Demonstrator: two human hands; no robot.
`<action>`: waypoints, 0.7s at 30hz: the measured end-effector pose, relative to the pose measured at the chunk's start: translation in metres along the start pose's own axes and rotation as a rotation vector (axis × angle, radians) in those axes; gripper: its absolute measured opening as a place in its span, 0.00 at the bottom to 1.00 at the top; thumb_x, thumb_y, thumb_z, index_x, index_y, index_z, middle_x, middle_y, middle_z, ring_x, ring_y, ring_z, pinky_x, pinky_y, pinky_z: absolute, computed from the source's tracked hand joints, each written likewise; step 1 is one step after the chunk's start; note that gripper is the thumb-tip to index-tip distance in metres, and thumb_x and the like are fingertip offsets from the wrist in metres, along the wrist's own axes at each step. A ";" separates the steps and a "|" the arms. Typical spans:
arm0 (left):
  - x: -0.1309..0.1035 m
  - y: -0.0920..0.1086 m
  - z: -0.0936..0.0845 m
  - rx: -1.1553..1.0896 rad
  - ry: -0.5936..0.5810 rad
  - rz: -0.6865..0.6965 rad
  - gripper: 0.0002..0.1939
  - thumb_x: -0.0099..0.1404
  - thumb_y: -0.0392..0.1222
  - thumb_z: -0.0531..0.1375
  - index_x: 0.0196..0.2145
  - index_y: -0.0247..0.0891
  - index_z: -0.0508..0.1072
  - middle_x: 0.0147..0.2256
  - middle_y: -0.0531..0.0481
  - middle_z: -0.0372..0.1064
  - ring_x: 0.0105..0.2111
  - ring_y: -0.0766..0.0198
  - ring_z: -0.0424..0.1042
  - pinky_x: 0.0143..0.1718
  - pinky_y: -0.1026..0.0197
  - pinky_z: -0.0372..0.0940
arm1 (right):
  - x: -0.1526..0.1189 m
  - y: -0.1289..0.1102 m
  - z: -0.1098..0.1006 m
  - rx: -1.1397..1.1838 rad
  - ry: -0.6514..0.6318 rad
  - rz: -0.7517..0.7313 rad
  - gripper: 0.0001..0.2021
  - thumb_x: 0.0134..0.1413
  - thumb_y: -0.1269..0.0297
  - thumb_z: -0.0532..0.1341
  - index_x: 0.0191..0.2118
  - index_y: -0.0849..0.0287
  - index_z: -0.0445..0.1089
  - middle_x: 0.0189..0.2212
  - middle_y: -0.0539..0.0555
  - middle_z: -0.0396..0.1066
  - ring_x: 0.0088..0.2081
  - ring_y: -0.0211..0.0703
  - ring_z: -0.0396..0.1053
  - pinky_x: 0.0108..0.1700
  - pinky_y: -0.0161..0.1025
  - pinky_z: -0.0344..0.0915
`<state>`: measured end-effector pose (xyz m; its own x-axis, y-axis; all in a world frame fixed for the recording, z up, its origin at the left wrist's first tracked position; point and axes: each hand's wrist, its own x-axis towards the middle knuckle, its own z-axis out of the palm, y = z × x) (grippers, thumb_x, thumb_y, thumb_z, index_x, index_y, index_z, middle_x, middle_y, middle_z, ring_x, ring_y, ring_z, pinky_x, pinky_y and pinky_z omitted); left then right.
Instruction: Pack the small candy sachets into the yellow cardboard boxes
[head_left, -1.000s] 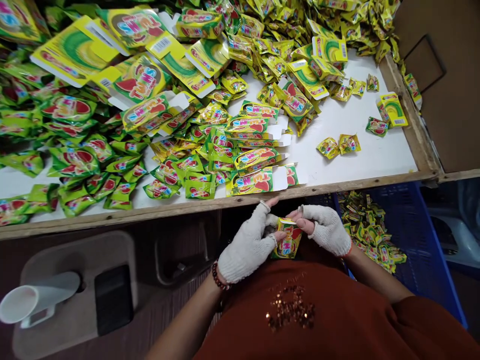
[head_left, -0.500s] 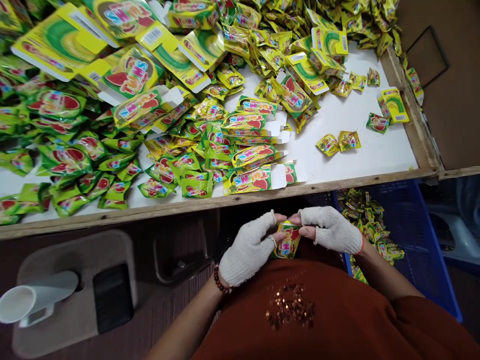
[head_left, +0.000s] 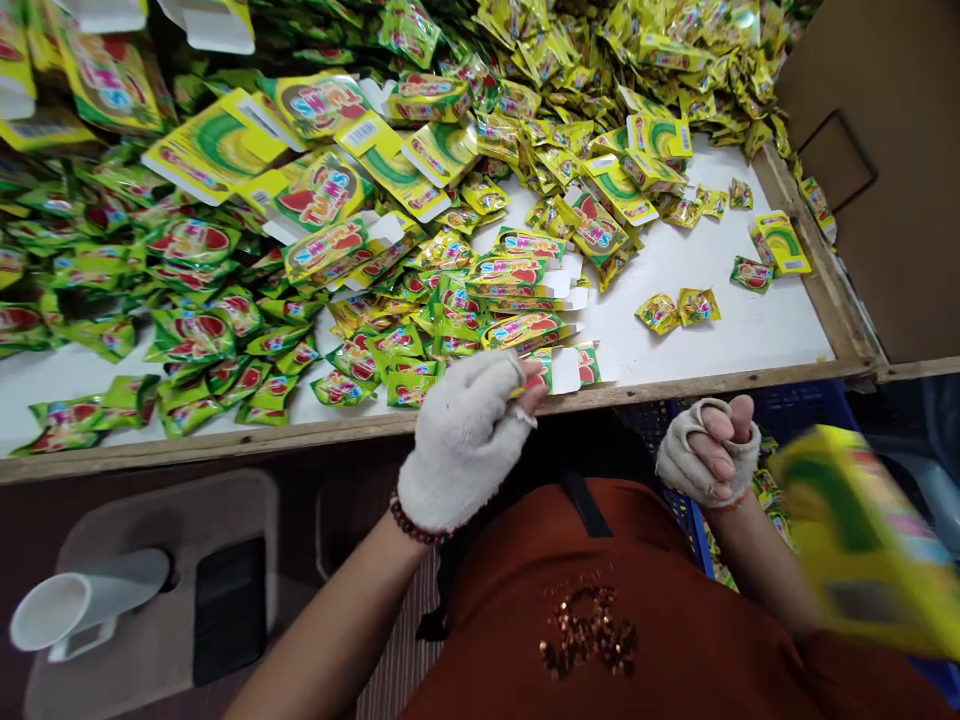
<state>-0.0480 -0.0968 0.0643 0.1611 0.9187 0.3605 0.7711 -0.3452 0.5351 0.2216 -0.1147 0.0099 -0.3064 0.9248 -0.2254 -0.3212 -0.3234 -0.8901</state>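
Observation:
My left hand (head_left: 469, 440), in a white fingerless glove, reaches over the table's front edge. Its thumb and fingers close on a small fruit-printed box (head_left: 541, 370), mostly hidden behind the glove. Over the blue crate, my right hand (head_left: 709, 450) has its palm turned up and its fingers curled in, with nothing visible in them. A motion-blurred yellow box (head_left: 862, 540) hangs in front of my right forearm, apart from the fingers. More printed boxes (head_left: 525, 328) with open white flaps lie beside my left hand.
Heaps of green packets (head_left: 191, 335) and yellow packets (head_left: 555, 55) cover the white table (head_left: 675, 365), which has a wooden rim (head_left: 345, 430). A cardboard carton (head_left: 892, 200) stands at right. Lower left, a white mug (head_left: 82, 605) and a dark phone (head_left: 229, 610) rest on a stool.
My hands have moved apart; the small pack they held together is gone from between them. My left hand has risen to the boxes on the table. A blurred yellow box has appeared at right.

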 end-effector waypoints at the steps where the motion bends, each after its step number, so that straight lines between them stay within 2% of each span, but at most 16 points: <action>1: 0.013 -0.003 -0.001 0.088 -0.020 0.008 0.11 0.67 0.42 0.58 0.44 0.38 0.75 0.43 0.44 0.74 0.47 0.55 0.72 0.51 0.54 0.66 | 0.000 0.000 0.000 0.037 -0.044 0.030 0.34 0.48 0.23 0.50 0.24 0.53 0.64 0.10 0.43 0.54 0.12 0.33 0.52 0.18 0.33 0.55; 3: 0.036 -0.011 0.001 0.260 -0.135 0.011 0.10 0.65 0.41 0.58 0.43 0.37 0.74 0.42 0.42 0.73 0.46 0.52 0.72 0.48 0.54 0.66 | 0.001 0.003 0.005 0.111 -0.118 0.105 0.32 0.46 0.24 0.54 0.24 0.54 0.62 0.09 0.43 0.56 0.10 0.33 0.52 0.15 0.32 0.54; 5: 0.052 -0.019 0.005 0.380 -0.243 -0.008 0.09 0.66 0.42 0.56 0.40 0.37 0.74 0.38 0.42 0.73 0.41 0.53 0.73 0.42 0.57 0.66 | 0.003 0.008 0.015 0.164 -0.170 0.150 0.30 0.45 0.29 0.61 0.27 0.56 0.64 0.14 0.46 0.64 0.12 0.35 0.60 0.16 0.32 0.58; 8: 0.058 -0.025 0.007 0.429 -0.249 -0.033 0.14 0.70 0.46 0.51 0.37 0.37 0.74 0.35 0.42 0.74 0.36 0.54 0.74 0.36 0.59 0.65 | 0.008 0.015 0.029 0.195 -0.236 0.115 0.23 0.51 0.40 0.65 0.33 0.59 0.67 0.21 0.51 0.72 0.20 0.38 0.71 0.20 0.31 0.64; 10: 0.052 -0.023 0.003 0.392 -0.177 -0.021 0.16 0.71 0.47 0.50 0.37 0.37 0.75 0.35 0.41 0.75 0.37 0.54 0.75 0.37 0.58 0.67 | 0.013 0.015 0.036 0.185 -0.236 0.083 0.19 0.56 0.46 0.65 0.37 0.60 0.68 0.26 0.53 0.74 0.24 0.39 0.74 0.23 0.31 0.67; 12: 0.039 -0.016 -0.001 0.327 -0.101 0.029 0.15 0.70 0.47 0.52 0.40 0.37 0.75 0.38 0.41 0.76 0.40 0.53 0.76 0.41 0.56 0.68 | 0.019 0.011 0.043 0.134 -0.211 0.077 0.19 0.57 0.49 0.65 0.45 0.59 0.68 0.34 0.56 0.76 0.30 0.40 0.77 0.27 0.32 0.70; 15: 0.016 -0.001 0.000 0.174 -0.064 0.170 0.10 0.68 0.44 0.57 0.42 0.40 0.76 0.44 0.42 0.76 0.47 0.52 0.75 0.51 0.50 0.68 | 0.028 0.005 0.056 -0.023 -0.214 0.023 0.34 0.50 0.44 0.68 0.58 0.55 0.62 0.48 0.60 0.73 0.42 0.47 0.77 0.38 0.39 0.74; 16: 0.008 0.004 0.003 0.102 -0.070 0.218 0.09 0.67 0.42 0.58 0.42 0.41 0.76 0.46 0.42 0.76 0.50 0.52 0.73 0.55 0.47 0.66 | 0.030 0.004 0.060 -0.092 -0.203 -0.024 0.35 0.49 0.42 0.68 0.59 0.55 0.62 0.50 0.61 0.72 0.46 0.49 0.76 0.43 0.42 0.74; 18: -0.007 0.010 0.010 -0.043 -0.067 0.269 0.07 0.65 0.40 0.60 0.41 0.42 0.76 0.51 0.43 0.73 0.56 0.51 0.70 0.60 0.42 0.62 | 0.032 0.004 0.065 -0.218 -0.135 -0.129 0.30 0.52 0.43 0.66 0.55 0.56 0.66 0.49 0.59 0.73 0.50 0.50 0.73 0.53 0.44 0.70; 19: -0.013 0.012 0.014 -0.100 -0.049 0.246 0.08 0.64 0.40 0.61 0.42 0.42 0.76 0.54 0.42 0.71 0.58 0.50 0.68 0.62 0.41 0.60 | 0.032 0.005 0.066 -0.264 -0.106 -0.159 0.26 0.55 0.45 0.65 0.53 0.56 0.67 0.49 0.58 0.73 0.51 0.50 0.71 0.57 0.45 0.67; 21: -0.025 0.014 0.019 -0.194 -0.001 0.088 0.11 0.64 0.40 0.62 0.45 0.41 0.74 0.56 0.41 0.69 0.59 0.50 0.67 0.62 0.42 0.61 | 0.031 0.007 0.066 -0.308 -0.119 -0.156 0.21 0.60 0.49 0.62 0.51 0.57 0.68 0.48 0.58 0.73 0.53 0.49 0.70 0.60 0.46 0.64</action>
<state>-0.0295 -0.1207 0.0481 0.2230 0.8837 0.4116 0.6210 -0.4543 0.6388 0.1503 -0.1021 0.0227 -0.3829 0.9227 -0.0456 -0.0926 -0.0875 -0.9919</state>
